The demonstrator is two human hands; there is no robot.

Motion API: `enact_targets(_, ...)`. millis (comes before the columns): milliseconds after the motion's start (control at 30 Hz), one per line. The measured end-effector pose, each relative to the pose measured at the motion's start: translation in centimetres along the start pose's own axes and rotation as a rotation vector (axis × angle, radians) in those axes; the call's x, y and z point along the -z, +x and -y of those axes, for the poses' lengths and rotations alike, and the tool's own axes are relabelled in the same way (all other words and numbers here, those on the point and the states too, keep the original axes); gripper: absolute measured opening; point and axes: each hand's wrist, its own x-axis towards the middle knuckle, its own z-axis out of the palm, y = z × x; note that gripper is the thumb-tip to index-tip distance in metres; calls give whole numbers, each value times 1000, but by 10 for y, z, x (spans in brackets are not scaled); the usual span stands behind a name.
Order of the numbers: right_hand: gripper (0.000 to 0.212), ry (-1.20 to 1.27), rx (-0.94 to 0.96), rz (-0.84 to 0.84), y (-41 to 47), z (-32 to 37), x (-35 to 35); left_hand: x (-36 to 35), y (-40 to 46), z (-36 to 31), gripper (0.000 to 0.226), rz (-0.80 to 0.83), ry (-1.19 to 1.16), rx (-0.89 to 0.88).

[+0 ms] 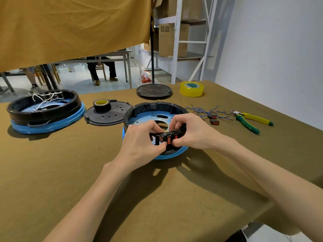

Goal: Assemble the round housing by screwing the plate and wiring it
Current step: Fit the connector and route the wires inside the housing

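**Both hands pinching a switch at the housing rim**

Fingers of the left hand (143, 142) and right hand (190, 131) curl and pinch a red rocker switch (169, 140) set in the near wall, at 6 o'clock, of the round housing (148, 109). Its blue plate (145, 117) lies inside. At 3 o'clock: blue wires (206, 110), pliers (250, 120).

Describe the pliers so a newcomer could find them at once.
Start at the round housing that both hands are working on and look to its right, past the tangle of blue wires. The pliers lie flat near the table's right edge. They alone have green and yellow handles, which are spread apart.
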Motion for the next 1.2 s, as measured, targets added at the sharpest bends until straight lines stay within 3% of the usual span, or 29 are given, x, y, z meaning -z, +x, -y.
enact_targets(600,22,8,5,-121,-6,-2,-8,-10,-2,7,33,-102,121,-97)
enact_targets(733,35,62,41,-20,-11,-13,4,-14,-7,8,26,-117,138,-146)
enact_targets(800,37,162,24,-122,-7,-24,13,-17,-9,10,27,-152,147,-169)
enact_targets(867,26,135,-74,-387,2,-48,21,-20,-9,12,31,-168,163,-190)
enact_targets(933,26,-153,-380,-541,12,-79,26,-21,-9,12,33,-171,163,-199)
enact_targets(1033,47,-438,-797,-423,17,-115,25,-21,-9,12,32,-179,153,-198)
enact_targets(1100,52,-410,-854,-407,19,-128,26,-21,-9,12,32,-180,154,-199)
enact_targets(1200,43,-405,-849,-395,23,-136,31,-21,-9,10,34,-185,155,-197)
